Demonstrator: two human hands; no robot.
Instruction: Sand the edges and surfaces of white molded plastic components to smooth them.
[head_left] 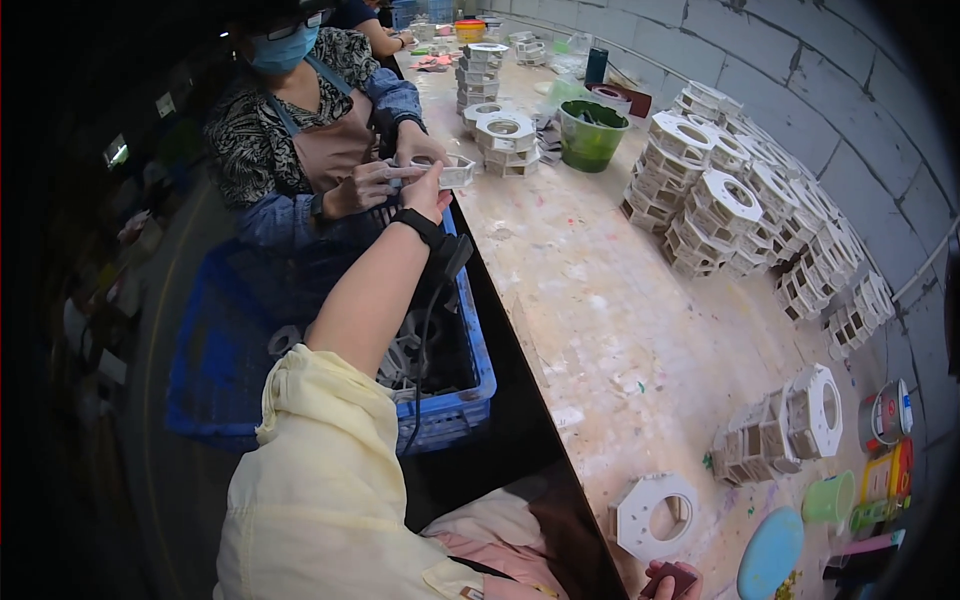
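My left hand (431,194) stretches far out over the blue crate, with a dark band on its wrist. Its fingers close at the near side of a white octagonal frame (458,174), partly hidden by the hand itself. A co-worker's two hands (380,180) are on the same frame from the left. At the lower edge my right hand (664,589), cut off by the picture, grips a small dark-red piece of sandpaper (672,577). Just beyond it another white octagonal frame (655,517) with a round hole lies on the table (560,290).
The blue crate (480,385) at the table's left edge holds white pieces. Many stacked frames (720,200) line the wall; another stack (770,430) stands nearer. A green bucket (592,135) stands farther back. At right are a blue oval lid (770,553) and a green cup (829,497).
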